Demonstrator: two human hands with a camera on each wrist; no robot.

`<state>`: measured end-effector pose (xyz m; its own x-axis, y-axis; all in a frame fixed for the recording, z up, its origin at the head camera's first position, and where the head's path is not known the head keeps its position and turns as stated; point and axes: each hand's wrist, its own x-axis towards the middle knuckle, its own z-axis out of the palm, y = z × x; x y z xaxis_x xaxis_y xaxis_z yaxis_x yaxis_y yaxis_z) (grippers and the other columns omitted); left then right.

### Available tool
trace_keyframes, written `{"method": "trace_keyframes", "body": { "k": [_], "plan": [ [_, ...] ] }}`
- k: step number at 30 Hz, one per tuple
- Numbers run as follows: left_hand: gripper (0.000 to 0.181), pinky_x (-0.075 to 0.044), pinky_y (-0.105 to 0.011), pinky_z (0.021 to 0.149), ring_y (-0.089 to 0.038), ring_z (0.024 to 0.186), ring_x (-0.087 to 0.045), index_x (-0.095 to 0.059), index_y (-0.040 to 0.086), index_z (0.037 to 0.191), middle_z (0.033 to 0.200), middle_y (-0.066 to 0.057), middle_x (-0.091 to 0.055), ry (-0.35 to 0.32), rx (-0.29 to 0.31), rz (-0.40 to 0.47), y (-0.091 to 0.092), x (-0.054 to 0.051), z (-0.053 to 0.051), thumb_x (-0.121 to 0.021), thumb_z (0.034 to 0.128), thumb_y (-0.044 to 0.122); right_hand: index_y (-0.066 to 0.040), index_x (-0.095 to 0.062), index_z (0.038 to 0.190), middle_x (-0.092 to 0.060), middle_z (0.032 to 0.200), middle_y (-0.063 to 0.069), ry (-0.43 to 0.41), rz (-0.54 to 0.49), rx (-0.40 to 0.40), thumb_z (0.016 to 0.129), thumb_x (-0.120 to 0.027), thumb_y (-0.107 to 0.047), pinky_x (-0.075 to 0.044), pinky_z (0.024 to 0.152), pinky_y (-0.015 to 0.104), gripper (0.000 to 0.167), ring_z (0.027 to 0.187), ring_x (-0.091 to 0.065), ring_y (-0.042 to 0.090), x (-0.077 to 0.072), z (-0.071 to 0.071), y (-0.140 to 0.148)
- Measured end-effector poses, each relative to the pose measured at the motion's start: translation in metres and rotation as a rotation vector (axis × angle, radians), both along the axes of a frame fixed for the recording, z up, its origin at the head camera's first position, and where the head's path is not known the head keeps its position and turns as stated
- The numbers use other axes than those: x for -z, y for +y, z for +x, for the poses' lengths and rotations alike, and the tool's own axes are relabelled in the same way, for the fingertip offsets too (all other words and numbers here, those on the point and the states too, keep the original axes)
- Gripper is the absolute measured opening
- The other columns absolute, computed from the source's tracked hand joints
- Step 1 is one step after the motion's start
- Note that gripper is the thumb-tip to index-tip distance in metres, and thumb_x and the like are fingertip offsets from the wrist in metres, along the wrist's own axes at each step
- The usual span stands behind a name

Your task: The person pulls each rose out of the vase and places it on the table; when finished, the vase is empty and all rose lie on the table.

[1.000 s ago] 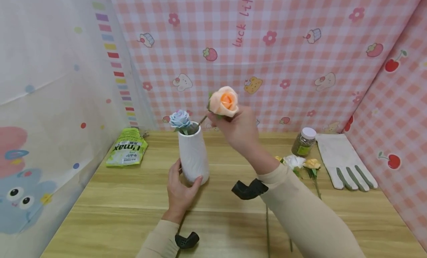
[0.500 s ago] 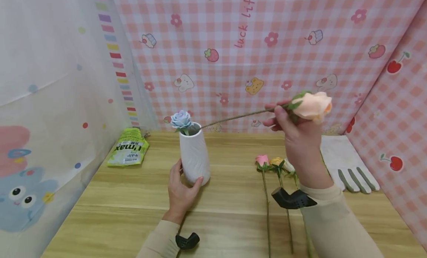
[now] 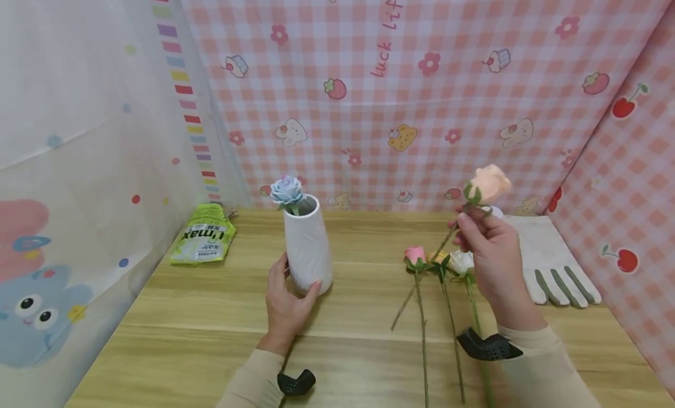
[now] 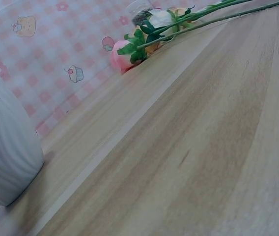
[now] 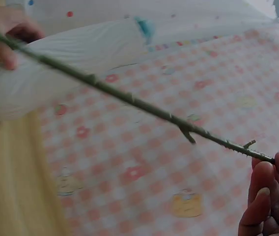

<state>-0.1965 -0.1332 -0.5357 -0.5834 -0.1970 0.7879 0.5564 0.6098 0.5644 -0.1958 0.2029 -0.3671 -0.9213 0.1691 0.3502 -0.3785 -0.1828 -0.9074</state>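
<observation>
A white vase (image 3: 308, 247) with a ribbed surface stands on the table, and a blue rose (image 3: 287, 191) leans at the left of its mouth. Around the vase's lower part my left hand (image 3: 287, 305) curls its fingers and thumb. My right hand (image 3: 498, 252) pinches a peach rose (image 3: 490, 184) just under its bloom. Its green stem (image 5: 134, 102) slants down to the left, above the flowers on the table. The right wrist view shows thumb and fingertips meeting on that stem.
A pink rose (image 3: 415, 254), a yellow one partly hidden and a white rose (image 3: 462, 261) lie right of the middle. A glove (image 3: 554, 261) lies at the far right, a green packet (image 3: 204, 235) at the left. The jar's white lid (image 3: 493, 211) shows behind my right hand.
My right hand has drawn the peach rose's stem out of the vase and moved right, then lower, over the lying flowers. The left hand has stayed on the vase.
</observation>
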Motion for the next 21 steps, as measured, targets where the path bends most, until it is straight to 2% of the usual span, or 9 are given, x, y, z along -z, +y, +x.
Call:
{"method": "trace_keyframes", "body": {
  "k": [6,9,11,15,18,21],
  "plan": [
    [0.084,-0.051,-0.046,0.084,-0.028,0.109,-0.054,-0.045,-0.001,0.139,0.124,-0.017,-0.054,0.007,0.001,-0.015,0.000,0.001,-0.001,-0.085,0.0682,0.022,0.000,-0.064,0.104,-0.069,0.077,-0.004,-0.191,0.159,-0.007,0.090,-0.067,-0.017,-0.047,0.053,0.019,0.023,0.063,-0.058,0.007,0.047,0.001,-0.018],
    [0.083,-0.051,-0.046,0.084,-0.027,0.109,-0.054,-0.045,0.000,0.139,0.124,-0.017,-0.054,0.002,0.001,-0.016,0.000,0.001,-0.003,-0.084,0.0685,0.022,0.002,-0.060,0.099,-0.068,0.074,-0.005,-0.248,0.205,0.006,0.089,-0.069,-0.015,-0.044,0.050,0.019,0.022,0.061,-0.058,0.008,0.066,-0.001,-0.027],
    [0.083,-0.051,-0.046,0.084,-0.027,0.109,-0.055,-0.045,0.000,0.139,0.123,-0.017,-0.055,-0.001,0.005,-0.014,0.001,0.001,-0.003,-0.084,0.0683,0.022,0.003,-0.058,0.096,-0.067,0.073,-0.004,-0.260,0.241,0.006,0.089,-0.069,-0.012,-0.042,0.049,0.019,0.020,0.059,-0.057,0.008,0.078,-0.003,-0.032],
    [0.084,-0.051,-0.046,0.083,-0.026,0.108,-0.055,-0.046,0.000,0.138,0.123,-0.016,-0.055,-0.015,0.000,-0.007,0.003,0.002,-0.002,-0.085,0.0672,0.023,0.006,-0.061,0.092,-0.068,0.078,0.006,-0.234,0.317,-0.038,0.086,-0.069,-0.002,-0.050,0.055,0.022,0.013,0.063,-0.060,0.010,0.101,-0.008,-0.040],
    [0.084,-0.051,-0.045,0.084,-0.026,0.109,-0.054,-0.046,0.001,0.138,0.125,-0.015,-0.055,-0.023,-0.008,-0.004,0.002,0.001,-0.001,-0.085,0.0670,0.023,0.006,-0.067,0.091,-0.069,0.081,0.012,-0.198,0.440,-0.058,0.084,-0.070,0.001,-0.052,0.060,0.024,0.010,0.066,-0.061,0.010,0.114,-0.011,-0.046],
    [0.084,-0.051,-0.046,0.083,-0.027,0.109,-0.055,-0.046,0.001,0.138,0.125,-0.015,-0.054,-0.019,-0.012,-0.008,0.000,0.000,0.000,-0.085,0.0672,0.022,0.001,-0.073,0.094,-0.072,0.085,0.008,-0.172,0.582,-0.048,0.083,-0.072,-0.003,-0.052,0.062,0.021,0.012,0.070,-0.063,0.009,0.124,-0.013,-0.050]
  ]
}}
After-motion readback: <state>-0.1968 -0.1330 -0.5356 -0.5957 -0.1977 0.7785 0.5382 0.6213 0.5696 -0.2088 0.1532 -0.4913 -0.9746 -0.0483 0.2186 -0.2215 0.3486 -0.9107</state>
